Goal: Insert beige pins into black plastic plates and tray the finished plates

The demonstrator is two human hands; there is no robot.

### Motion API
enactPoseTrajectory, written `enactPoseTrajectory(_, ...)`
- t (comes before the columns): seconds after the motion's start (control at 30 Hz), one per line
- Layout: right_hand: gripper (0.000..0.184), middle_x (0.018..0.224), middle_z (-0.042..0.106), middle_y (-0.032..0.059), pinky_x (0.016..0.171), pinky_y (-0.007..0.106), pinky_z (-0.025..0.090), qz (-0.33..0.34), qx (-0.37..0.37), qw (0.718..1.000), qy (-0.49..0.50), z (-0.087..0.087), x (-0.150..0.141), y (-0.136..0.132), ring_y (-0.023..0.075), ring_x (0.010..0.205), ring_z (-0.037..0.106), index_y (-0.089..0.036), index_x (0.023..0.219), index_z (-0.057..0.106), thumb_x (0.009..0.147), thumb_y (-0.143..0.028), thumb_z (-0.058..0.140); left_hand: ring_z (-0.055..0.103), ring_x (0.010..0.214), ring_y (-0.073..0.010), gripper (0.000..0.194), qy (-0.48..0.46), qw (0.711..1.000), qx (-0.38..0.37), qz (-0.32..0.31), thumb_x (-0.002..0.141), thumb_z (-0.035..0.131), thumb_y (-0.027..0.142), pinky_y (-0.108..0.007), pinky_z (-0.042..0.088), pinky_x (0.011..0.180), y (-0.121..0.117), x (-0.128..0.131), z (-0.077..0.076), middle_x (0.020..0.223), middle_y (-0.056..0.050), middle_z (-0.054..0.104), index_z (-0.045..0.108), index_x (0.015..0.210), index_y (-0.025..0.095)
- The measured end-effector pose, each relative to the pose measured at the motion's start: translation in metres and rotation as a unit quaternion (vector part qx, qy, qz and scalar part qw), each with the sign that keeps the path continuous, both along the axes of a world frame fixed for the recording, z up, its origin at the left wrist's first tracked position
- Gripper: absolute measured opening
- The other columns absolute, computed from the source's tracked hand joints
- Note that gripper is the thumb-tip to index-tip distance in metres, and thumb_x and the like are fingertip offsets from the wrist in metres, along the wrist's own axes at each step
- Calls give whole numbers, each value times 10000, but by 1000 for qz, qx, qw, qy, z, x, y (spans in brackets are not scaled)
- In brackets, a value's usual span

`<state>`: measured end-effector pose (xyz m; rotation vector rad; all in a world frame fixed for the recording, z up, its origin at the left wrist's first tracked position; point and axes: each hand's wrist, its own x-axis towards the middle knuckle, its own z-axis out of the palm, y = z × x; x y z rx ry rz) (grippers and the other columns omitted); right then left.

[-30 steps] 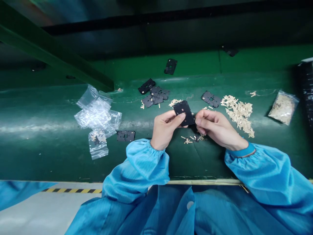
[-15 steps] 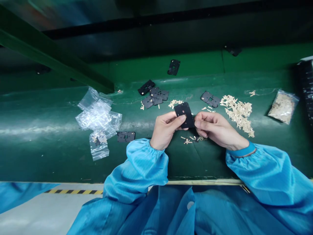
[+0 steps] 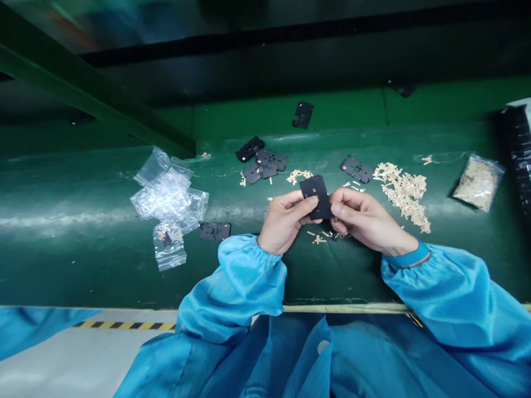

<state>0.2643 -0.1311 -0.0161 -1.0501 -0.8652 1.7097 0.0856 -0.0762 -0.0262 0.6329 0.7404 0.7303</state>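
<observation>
Black plate [image 3: 315, 197], held up off the bench: how is it being gripped?

It is pinched between both hands. The left hand [image 3: 284, 221] is curled, with its thumb [image 3: 309, 203] pressed on the plate's face, while the right hand [image 3: 365, 218] has its fingers [image 3: 338, 210] closed against the plate's lower right edge.

How is such a hold done well?

The plate would best be pinched lightly, near its edges, so that its face is left in view and its small openings are not covered. Both hands should be kept steady.

Where is the plate relative to the hands?

It is held between them, with its upper part rising clear above the left thumb.

What is laid out around the plate?

Beyond it, to the left, a cluster of similar plates [image 3: 265, 165] is seen on the green bench [image 3: 83, 265]. To its right, a heap of tan strips [image 3: 404, 193] is spread. Crumpled clear bags [image 3: 166, 193] are left of it, and a filled bag [image 3: 479, 182] lies far to the right.
</observation>
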Motion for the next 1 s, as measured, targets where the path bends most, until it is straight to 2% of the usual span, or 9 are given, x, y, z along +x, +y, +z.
enactPoseTrajectory(0.23, 196, 699, 541, -43, 563, 249, 359, -11, 47, 999, 17, -8, -5, -5, 92, 575, 476, -213, 919, 602, 965, -369, 713, 668, 619, -48, 190, -20, 999, -46, 18, 764, 885, 324, -122, 586, 597, -3, 3, 7, 760, 19, 738, 794, 837, 173)
enactPoseTrajectory(0.4, 160, 783, 563, -20, 573, 261, 404, -38, 103, 991, -73, -2, -6, -5, 106, 612, 529, -221, 938, 623, 956, -347, 720, 660, 618, -49, 211, -23, 997, -67, 23, 741, 900, 332, -129, 589, 598, -5, 3, 9, 741, 24, 724, 777, 799, 171)
enactPoseTrajectory(0.53, 156, 850, 587, 11, 642, 295, 452, -62, 160, 972, -163, 3, -7, -6, 137, 688, 553, -230, 929, 638, 949, -362, 720, 659, 634, -59, 251, -10, 997, -74, 27, 717, 913, 356, -145, 591, 600, -7, 3, 10, 763, 20, 723, 774, 818, 173)
enactPoseTrajectory(0.67, 176, 892, 619, 51, 678, 343, 478, -84, 183, 951, -237, 2, -8, -9, 188, 757, 581, -241, 945, 636, 954, -406, 696, 657, 651, -64, 262, -5, 996, -77, 33, 714, 912, 363, -155, 589, 610, -8, 3, 10, 773, 18, 721, 763, 812, 171)
enactPoseTrajectory(0.87, 86, 881, 641, 56, 723, 379, 467, -123, 277, 896, -325, -4, -13, -12, 216, 796, 593, -255, 966, 636, 938, -272, 716, 660, 666, -66, 286, -1, 995, -84, 47, 711, 911, 382, -157, 587, 628, -10, 6, 11, 791, 11, 728, 765, 828, 166)
enactPoseTrajectory(0.93, 92, 871, 642, 56, 710, 379, 469, -132, 283, 885, -345, -5, -13, -11, 216, 782, 591, -251, 950, 636, 927, -268, 724, 665, 678, -69, 286, 2, 995, -80, 51, 714, 909, 386, -157, 590, 634, -10, 6, 10, 804, 9, 733, 770, 838, 169)
enactPoseTrajectory(1.0, 121, 863, 639, 55, 695, 374, 475, -125, 265, 886, -359, -6, -11, -9, 212, 766, 585, -245, 924, 638, 906, -293, 748, 667, 685, -70, 266, 11, 996, -62, 66, 727, 901, 382, -161, 596, 643, -9, 6, 8, 795, 13, 729, 770, 820, 170)
